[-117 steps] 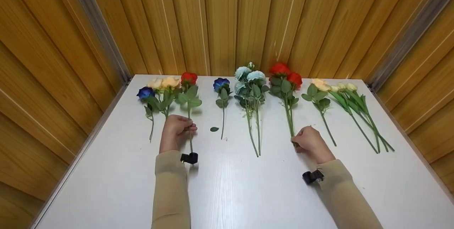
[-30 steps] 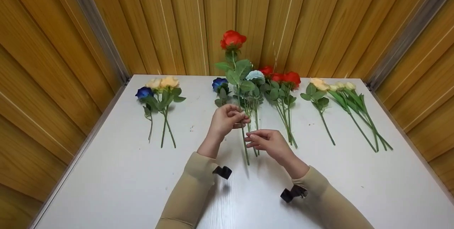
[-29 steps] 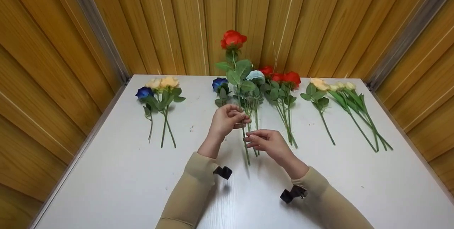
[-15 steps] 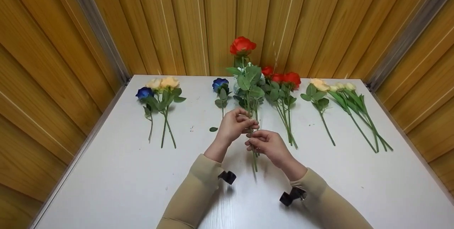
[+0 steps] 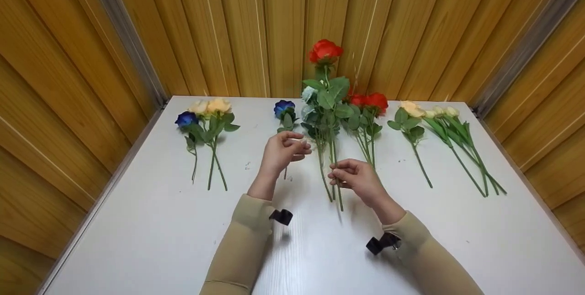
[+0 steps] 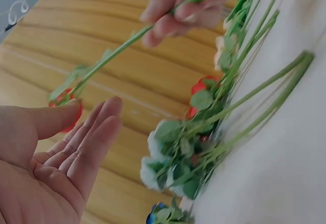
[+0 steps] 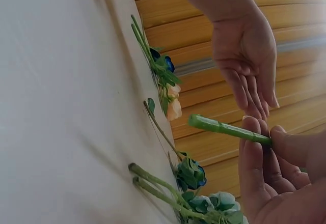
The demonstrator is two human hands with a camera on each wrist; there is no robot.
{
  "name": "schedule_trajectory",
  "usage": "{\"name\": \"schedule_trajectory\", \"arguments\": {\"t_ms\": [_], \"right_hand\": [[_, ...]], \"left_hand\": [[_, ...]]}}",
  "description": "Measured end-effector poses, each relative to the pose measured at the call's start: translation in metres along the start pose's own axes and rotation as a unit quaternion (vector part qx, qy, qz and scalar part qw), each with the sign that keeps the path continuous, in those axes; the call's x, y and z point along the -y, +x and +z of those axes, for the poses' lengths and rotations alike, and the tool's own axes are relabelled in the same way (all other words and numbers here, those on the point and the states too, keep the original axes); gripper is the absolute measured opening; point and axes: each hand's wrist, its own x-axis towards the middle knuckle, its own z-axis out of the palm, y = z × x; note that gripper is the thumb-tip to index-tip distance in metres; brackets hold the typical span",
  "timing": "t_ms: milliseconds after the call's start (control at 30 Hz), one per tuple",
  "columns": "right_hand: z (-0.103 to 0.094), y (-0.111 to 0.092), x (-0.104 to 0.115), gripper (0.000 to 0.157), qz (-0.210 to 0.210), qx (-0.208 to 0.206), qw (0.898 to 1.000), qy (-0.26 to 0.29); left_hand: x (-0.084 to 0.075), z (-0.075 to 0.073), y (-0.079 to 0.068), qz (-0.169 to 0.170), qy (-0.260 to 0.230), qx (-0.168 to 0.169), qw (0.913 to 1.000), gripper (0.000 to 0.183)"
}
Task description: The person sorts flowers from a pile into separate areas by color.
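In the head view a single red rose (image 5: 326,51) stands tilted up off the table, its blossom in front of the wooden wall. My right hand (image 5: 358,179) pinches its green stem (image 7: 224,127) near the lower end, between thumb and fingers. My left hand (image 5: 281,153) is beside it on the left with nothing between thumb and fingers; the left wrist view shows its palm and extended fingers apart from the stem. Behind the rose lie light blue flowers (image 5: 308,94), partly hidden by its leaves. A blue rose (image 5: 284,107) lies just beyond my left hand, its stem partly covered.
On the white table (image 5: 137,231), cream and peach flowers (image 5: 218,105) and another blue rose (image 5: 186,120) lie at left. More red roses (image 5: 375,102), a peach rose (image 5: 412,109) and pale tulips (image 5: 450,112) are at right. Wooden panels (image 5: 283,25) enclose the back and sides.
The red rose was picked up from the left side and carried to the middle. My left hand has let go of its stem and drawn left; my right hand now holds it.
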Motion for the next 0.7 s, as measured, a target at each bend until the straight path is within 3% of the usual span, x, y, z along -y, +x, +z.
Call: {"name": "schedule_trajectory", "arguments": {"t_ms": [233, 433, 567, 700], "right_hand": [[-0.025, 0.006, 0.0, 0.028, 0.024, -0.04, 0.998, -0.037], [-0.054, 0.012, -0.002, 0.03, 0.051, -0.082, 0.99, -0.104], [-0.073, 0.015, -0.007, 0.031, 0.058, -0.102, 0.981, -0.156], [-0.088, 0.017, -0.014, 0.031, 0.071, -0.11, 0.975, -0.181]], "left_hand": [[-0.002, -0.04, 0.01, -0.019, -0.025, -0.095, 0.9949, 0.027], [0.005, -0.081, 0.013, -0.014, -0.034, -0.188, 0.9814, 0.026], [0.015, -0.108, 0.012, 0.003, 0.006, -0.25, 0.9682, 0.024], [0.029, -0.129, 0.011, 0.001, 0.075, -0.307, 0.9486, 0.023]]}}
